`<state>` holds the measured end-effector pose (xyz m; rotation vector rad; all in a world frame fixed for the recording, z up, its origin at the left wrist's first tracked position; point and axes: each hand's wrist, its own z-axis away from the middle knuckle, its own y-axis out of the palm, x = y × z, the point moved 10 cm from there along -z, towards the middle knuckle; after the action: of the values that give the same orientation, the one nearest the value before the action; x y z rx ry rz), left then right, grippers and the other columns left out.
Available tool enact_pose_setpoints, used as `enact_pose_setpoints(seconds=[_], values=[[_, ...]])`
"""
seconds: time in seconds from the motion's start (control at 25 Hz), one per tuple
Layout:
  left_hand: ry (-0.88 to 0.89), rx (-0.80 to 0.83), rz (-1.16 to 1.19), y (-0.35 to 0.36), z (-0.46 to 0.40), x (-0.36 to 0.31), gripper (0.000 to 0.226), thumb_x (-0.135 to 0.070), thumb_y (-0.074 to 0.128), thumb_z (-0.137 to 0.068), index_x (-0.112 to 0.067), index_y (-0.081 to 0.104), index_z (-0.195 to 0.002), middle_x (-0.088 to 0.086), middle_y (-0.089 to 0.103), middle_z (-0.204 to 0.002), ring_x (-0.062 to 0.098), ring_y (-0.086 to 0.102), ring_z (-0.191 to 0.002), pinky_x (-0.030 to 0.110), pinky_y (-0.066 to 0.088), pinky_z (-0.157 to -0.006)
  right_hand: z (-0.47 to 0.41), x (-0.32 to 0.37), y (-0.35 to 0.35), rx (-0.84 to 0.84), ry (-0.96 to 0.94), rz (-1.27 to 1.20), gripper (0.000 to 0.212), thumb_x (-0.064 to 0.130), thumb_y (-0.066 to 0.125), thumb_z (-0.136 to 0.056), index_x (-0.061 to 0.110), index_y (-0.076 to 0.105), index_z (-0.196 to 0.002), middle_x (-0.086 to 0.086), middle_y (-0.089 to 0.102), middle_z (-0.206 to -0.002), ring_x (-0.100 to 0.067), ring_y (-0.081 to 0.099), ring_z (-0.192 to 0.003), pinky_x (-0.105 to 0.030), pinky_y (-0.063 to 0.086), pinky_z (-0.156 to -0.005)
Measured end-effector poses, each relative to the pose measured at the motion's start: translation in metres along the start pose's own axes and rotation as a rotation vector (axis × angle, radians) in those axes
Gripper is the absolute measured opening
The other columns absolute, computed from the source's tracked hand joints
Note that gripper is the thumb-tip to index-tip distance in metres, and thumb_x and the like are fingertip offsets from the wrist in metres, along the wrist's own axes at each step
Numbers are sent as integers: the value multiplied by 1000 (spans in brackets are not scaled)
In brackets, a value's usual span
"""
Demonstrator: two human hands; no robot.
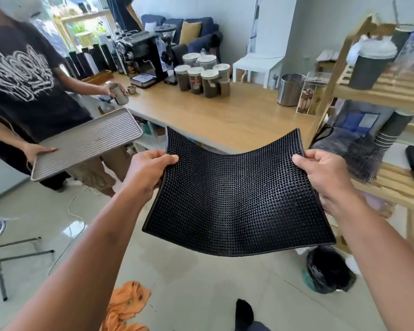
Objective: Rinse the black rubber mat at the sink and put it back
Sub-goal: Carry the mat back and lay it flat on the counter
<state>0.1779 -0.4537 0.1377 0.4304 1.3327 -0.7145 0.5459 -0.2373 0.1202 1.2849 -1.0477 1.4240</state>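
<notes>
The black rubber mat [237,197] with its studded surface hangs in the air in front of me, sagging in the middle. My left hand [146,172] grips its left edge, thumb on top. My right hand [325,173] grips the right edge the same way. The mat is above the tiled floor, just short of the wooden counter [225,115]. No sink is in view.
A person at the left holds a grey ribbed tray [86,144] and a metal cup. The counter carries a coffee machine [145,56] and several jars [201,75]. A wooden shelf rack [380,96] stands at the right. An orange cloth [127,304] and a black bin bag [328,271] lie on the floor.
</notes>
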Motion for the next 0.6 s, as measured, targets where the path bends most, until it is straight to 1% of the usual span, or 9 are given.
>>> enact_pose_setpoints(seconds=[0.08, 0.16, 0.2, 0.28, 0.36, 0.4, 0.48, 0.52, 0.6], values=[[7, 4, -25, 15, -41, -14, 8, -14, 78, -89, -6, 76, -88, 14, 79, -83, 25, 73, -70, 40, 62, -73, -41, 0, 8, -18, 19, -15, 7, 8, 73, -98, 13, 72, -93, 4, 80, -69, -11, 76, -62, -29, 64, -57], [37, 21, -22, 34, -79, -31, 9, -15, 77, -89, -6, 76, -86, 11, 80, -79, 20, 74, -63, 31, 62, -58, -83, 4, 18, -19, 32, -20, 8, 8, 73, -98, 14, 72, -92, 6, 79, -68, -10, 76, -61, -29, 63, -54], [55, 23, -26, 43, -98, -36, 11, -15, 77, -89, -5, 76, -86, 10, 79, -77, 19, 74, -62, 29, 61, -55, -102, 6, 20, -30, 28, -15, 10, 9, 74, -97, 15, 71, -91, 7, 79, -67, -9, 76, -61, -28, 63, -54], [71, 25, -37, 58, -128, -41, 17, -16, 77, -89, 1, 74, -91, 14, 78, -82, 23, 73, -67, 35, 62, -65, -126, 6, 20, -67, 11, 16, 12, 11, 75, -97, 17, 70, -89, 10, 79, -67, -6, 75, -61, -26, 61, -54], [56, 54, -52, 76, -164, -42, 20, -17, 77, -90, 2, 72, -92, 19, 75, -86, 26, 69, -72, 40, 57, -71, -159, 4, 22, -99, 4, 36, 13, 12, 76, -96, 19, 69, -89, 9, 80, -70, -4, 76, -63, -24, 59, -53], [52, 71, -71, 85, -184, -45, 17, -17, 77, -90, -1, 72, -91, 20, 73, -86, 26, 68, -72, 40, 56, -71, -176, 4, 23, -115, 10, 26, 13, 12, 77, -96, 20, 68, -90, 4, 81, -74, -7, 77, -66, -26, 60, -57], [54, 99, -87, 102, -226, -50, 13, -18, 78, -88, -5, 74, -85, 19, 74, -85, 27, 68, -74, 44, 57, -74, -207, 1, 23, -157, 26, 42, 12, 16, 80, -93, 20, 69, -90, -4, 81, -88, -19, 79, -81, -37, 63, -73], [57, 124, -100, 112, -249, -53, 13, -19, 78, -87, -8, 74, -82, 18, 75, -84, 28, 67, -75, 47, 56, -76, -222, -3, 24, -179, 37, 56, 11, 18, 81, -93, 20, 70, -91, -5, 81, -91, -24, 79, -87, -42, 64, -80], [57, 192, -132, 134, -298, -57, 17, -22, 79, -85, -7, 74, -83, 16, 74, -83, 29, 67, -76, 49, 55, -78, -250, -16, 25, -233, 76, 47, 7, 19, 80, -93, 18, 73, -92, -2, 83, -86, -25, 80, -87, -46, 65, -83]])
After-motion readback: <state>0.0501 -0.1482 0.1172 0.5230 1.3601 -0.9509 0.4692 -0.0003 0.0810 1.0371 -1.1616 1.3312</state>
